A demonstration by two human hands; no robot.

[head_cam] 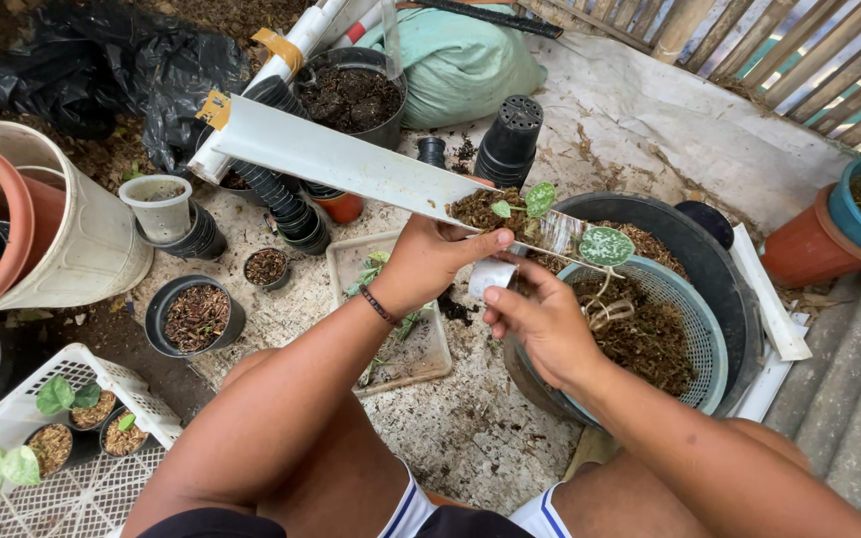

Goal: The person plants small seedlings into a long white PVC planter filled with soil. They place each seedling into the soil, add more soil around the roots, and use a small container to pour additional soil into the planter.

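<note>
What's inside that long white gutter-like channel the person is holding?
At the near end of the white channel, held by the left hand, sit brown potting mix and small green seedlings. A spotted leaf covers the tip, so what lies beneath it is hidden.

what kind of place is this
Probably a home nursery or potting corner outdoors: stacked black plastic pots, a basket of potting mix, and the left hand holding a white trough with seedlings.

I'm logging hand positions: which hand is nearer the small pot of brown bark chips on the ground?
Left. The left hand grips the white trough, right of the bark pot. The right hand is farther right, over the green basket.
</note>
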